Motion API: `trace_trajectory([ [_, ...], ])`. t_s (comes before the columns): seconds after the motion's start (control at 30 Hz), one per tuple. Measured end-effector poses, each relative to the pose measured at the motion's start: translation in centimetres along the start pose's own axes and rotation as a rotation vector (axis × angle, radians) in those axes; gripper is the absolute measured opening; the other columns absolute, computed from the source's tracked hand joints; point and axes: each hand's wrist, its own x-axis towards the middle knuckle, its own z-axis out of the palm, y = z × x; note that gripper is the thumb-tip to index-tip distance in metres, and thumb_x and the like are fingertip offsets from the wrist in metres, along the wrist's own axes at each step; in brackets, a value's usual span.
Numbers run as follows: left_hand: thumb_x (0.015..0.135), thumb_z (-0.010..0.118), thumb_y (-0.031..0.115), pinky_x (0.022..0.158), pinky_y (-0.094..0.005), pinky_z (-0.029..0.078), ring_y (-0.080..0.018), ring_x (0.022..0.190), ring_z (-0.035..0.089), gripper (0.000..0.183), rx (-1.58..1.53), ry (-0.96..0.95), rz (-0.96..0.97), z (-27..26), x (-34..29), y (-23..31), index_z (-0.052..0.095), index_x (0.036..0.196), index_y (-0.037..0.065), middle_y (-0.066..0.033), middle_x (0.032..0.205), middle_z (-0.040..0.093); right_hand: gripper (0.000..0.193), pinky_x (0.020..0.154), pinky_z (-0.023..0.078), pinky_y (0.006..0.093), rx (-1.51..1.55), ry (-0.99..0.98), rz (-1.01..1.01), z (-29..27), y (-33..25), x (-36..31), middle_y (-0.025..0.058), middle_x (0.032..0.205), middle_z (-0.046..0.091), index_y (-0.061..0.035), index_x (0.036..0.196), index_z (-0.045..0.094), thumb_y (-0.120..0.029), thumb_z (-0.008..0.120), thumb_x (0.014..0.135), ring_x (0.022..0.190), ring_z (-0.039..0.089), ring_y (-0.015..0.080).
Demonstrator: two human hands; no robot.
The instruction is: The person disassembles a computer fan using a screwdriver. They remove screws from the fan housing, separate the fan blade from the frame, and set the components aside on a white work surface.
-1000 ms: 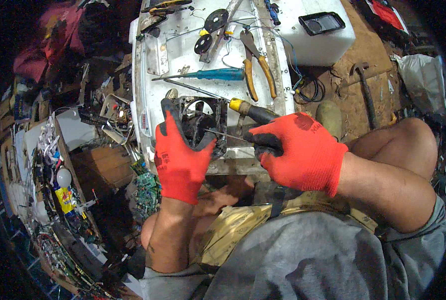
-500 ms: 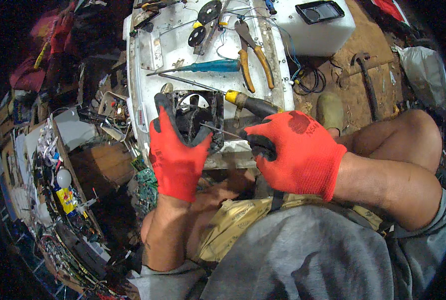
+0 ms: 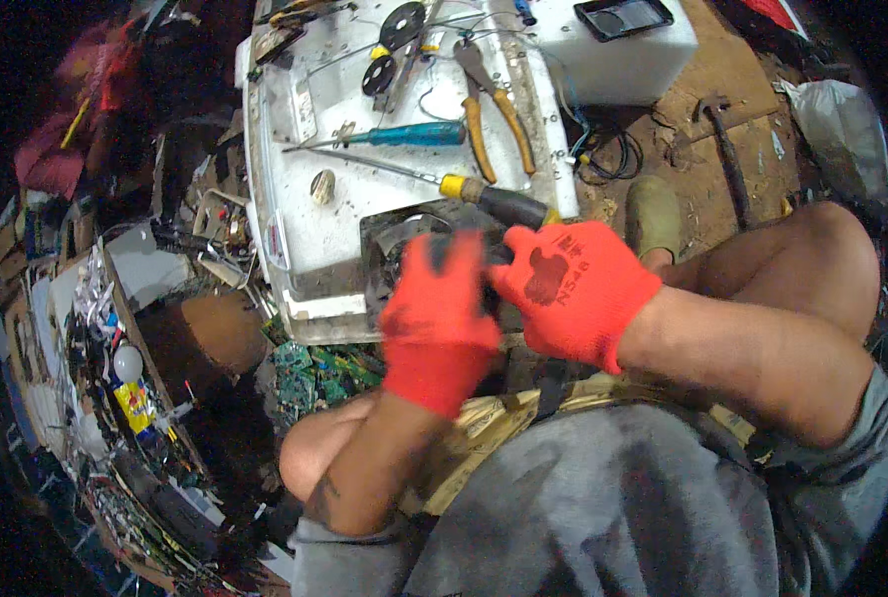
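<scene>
Both my hands wear red gloves with dark fingertips. My left hand [image 3: 439, 323] is over a black frame-like part [image 3: 376, 234] with a round opening, near the front of a white worktop [image 3: 299, 214]; its fingers are smeared by motion. My right hand [image 3: 573, 289] is closed just beside it, and what it grips is hidden behind the glove. The two hands nearly meet above the part's right side. Beyond them lies a yellow-and-black screwdriver [image 3: 508, 206], its shaft pointing left. Farther back are a blue-handled screwdriver [image 3: 414, 134] and pliers with orange-yellow handles [image 3: 482, 139].
Black discs [image 3: 401, 27] and thin wires lie at the worktop's back. A white foam block [image 3: 618, 75] carries a black frame [image 3: 623, 17]. On the right, a hammer [image 3: 730, 169] rests on cardboard. Green circuit boards [image 3: 309, 373] and mixed scrap lie to the left.
My left hand has swung right, from spread fingers on the black part to beside my right hand. The black part has shifted right. The thin metal shaft at my right hand no longer shows.
</scene>
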Motion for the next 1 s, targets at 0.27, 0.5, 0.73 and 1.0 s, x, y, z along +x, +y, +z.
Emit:
trace_trajectory([
  [0.27,0.083,0.074,0.019,0.087,-0.0495,0.053,-0.0461,0.105,0.062,0.061,-0.263,0.218,-0.073,-3.0,0.8,-2.9,0.051,0.137,0.003,-0.0256,0.123,0.058,0.035,0.084,0.054,0.0478,0.262,0.144,0.253,-2.0,0.1,-0.2,0.0187,0.104,0.067,-0.0070,0.110,0.065,-0.026,0.065,0.080,0.099,0.067,0.0372],
  [0.5,0.093,0.063,0.008,0.083,-0.0320,0.051,-0.0154,0.096,0.060,0.043,-0.933,0.107,-0.293,-4.7,0.8,-6.5,0.056,0.135,0.002,-0.0097,0.109,0.064,0.043,0.083,0.052,0.0435,0.642,0.126,0.345,-2.7,1.0,-2.2,0.0196,0.108,0.067,-0.0040,0.124,0.063,-0.017,0.061,0.083,0.096,0.067,0.0351],
  [0.73,0.099,0.048,0.004,0.104,-0.0314,0.042,-0.0192,0.120,0.057,0.041,-0.742,0.327,-0.172,-4.3,0.9,-11.1,0.052,0.139,-0.002,-0.0125,0.133,0.060,0.046,0.090,0.053,0.0388,0.837,0.188,0.248,-2.1,1.1,-2.9,0.0187,0.112,0.067,-0.0057,0.130,0.061,-0.015,0.064,0.084,0.104,0.067,0.0283],
  [1.0,0.104,0.044,0.010,0.114,-0.0338,0.033,-0.0212,0.136,0.047,0.042,-0.546,0.429,-0.092,-3.8,0.3,-11.1,0.048,0.145,0.000,-0.0136,0.147,0.052,0.045,0.088,0.054,0.0436,0.875,0.222,0.217,0.2,0.2,-2.4,0.0224,0.107,0.069,-0.0057,0.127,0.062,-0.022,0.061,0.085,0.100,0.066,0.0395],
])
